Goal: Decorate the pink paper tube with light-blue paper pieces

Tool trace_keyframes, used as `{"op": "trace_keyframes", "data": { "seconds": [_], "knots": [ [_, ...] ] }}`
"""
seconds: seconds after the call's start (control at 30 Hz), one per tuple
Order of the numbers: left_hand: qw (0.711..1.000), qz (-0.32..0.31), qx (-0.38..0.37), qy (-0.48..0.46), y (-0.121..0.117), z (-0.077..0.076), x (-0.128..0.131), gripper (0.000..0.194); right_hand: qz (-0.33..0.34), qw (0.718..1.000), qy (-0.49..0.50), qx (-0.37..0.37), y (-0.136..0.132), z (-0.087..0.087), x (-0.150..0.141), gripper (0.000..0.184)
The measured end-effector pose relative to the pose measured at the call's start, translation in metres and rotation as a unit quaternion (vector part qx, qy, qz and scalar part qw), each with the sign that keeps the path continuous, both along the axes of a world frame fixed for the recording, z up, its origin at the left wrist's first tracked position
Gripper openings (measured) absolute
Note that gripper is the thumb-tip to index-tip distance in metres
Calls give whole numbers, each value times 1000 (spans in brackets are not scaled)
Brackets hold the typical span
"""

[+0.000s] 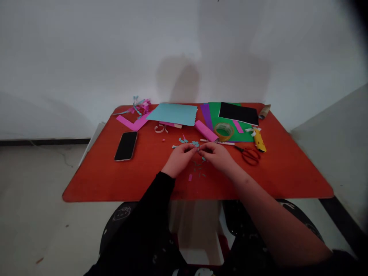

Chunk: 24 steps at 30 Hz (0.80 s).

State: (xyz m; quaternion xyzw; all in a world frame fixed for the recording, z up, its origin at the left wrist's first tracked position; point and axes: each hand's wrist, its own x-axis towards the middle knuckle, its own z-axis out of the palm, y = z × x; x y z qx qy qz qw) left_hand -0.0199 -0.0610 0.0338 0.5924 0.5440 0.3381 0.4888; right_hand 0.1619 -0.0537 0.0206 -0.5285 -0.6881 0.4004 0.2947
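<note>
The left hand [178,160] and right hand [217,156] met low over the red tabletop [97,180], their fingers [193,149] pinched inward, apparently on something tiny, though what they gripped was hidden. Blue paper scraps [195,143] lay scattered just around them, and the red scissors [249,155] lay to the right, within easy reach.

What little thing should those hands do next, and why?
Maybe the right hand could pick up the red-handled scissors. They lie just beside it, and the left hand and right hand meet over tiny light-blue paper scraps, so a small snip might help.
</note>
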Motion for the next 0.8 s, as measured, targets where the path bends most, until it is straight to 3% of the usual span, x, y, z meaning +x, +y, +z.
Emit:
{"op": "trace_keyframes", "data": {
  "seconds": [0.33,0.8],
  "knots": [
    [1000,-3,-12,-22,-5,7,3,16,19,997,63,-47,0,-6,3,27],
    [1000,-25,-15,0,-3,-1,-2,23,39,999,-12,-5,1,-1,5,23]
  ]
}}
